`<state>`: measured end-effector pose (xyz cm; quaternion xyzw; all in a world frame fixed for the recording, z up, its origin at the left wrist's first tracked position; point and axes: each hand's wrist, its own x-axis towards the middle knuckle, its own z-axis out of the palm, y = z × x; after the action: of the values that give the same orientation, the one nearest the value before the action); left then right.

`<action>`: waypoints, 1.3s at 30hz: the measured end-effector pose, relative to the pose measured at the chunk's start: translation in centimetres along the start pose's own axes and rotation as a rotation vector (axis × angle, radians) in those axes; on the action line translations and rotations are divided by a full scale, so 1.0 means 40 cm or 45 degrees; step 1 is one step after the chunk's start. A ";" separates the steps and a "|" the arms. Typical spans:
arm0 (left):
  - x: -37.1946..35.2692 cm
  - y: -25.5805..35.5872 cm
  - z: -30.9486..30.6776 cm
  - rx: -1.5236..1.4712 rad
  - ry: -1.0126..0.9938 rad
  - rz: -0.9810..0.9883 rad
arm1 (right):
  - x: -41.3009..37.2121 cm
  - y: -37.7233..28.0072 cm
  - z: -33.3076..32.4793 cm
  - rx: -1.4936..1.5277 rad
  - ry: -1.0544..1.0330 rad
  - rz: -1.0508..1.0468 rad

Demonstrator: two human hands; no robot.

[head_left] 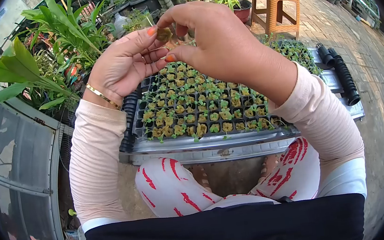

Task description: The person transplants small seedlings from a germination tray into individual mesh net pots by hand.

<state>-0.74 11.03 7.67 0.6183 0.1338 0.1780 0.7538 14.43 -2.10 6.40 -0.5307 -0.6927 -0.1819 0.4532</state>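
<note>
A small brownish-green seedling plug [163, 34] is up between my two hands, above the far part of a black seedling tray [139, 124]. My left hand [132, 60] has its thumb tip against the plug's left side, its other fingers curled below. My right hand [213, 35] arches over from the right, index finger at the plug's top and thumb lower down. Part of the plug is hidden by the fingers. Many of the tray's cells hold yellowish-brown plugs with small green seedlings [224, 103].
The tray rests on a silver metal stand [223, 152] before my knees. Stacked black net pots lie at its right [346, 78] and left [131, 119]. A woven brown stool [275, 3] stands behind at right. Leafy plants [20, 67] and a glass-paned frame [12, 143] border the left.
</note>
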 end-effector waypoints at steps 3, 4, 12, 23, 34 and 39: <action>-0.012 -0.016 -0.061 0.016 0.101 0.032 | 0.029 0.010 0.047 0.027 -0.046 0.037; -0.009 -0.024 -0.091 0.061 0.206 -0.012 | 0.037 0.019 0.065 0.031 -0.057 0.031; 0.079 -0.139 -0.262 0.844 0.745 -0.146 | 0.107 0.114 0.162 0.181 -0.378 0.360; 0.166 -0.231 -0.342 1.533 0.741 -0.079 | 0.107 0.180 0.181 0.612 -0.336 0.750; 0.157 -0.212 -0.303 1.898 0.781 -0.177 | 0.108 0.178 0.174 0.458 -0.236 0.783; 0.167 -0.222 -0.322 1.779 0.718 -0.178 | 0.108 0.199 0.206 0.467 -0.211 0.750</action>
<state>0.74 23.81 -3.48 0.8734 0.4421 0.1550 0.1331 17.92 9.37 3.83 -0.6305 -0.5655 0.1274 0.5162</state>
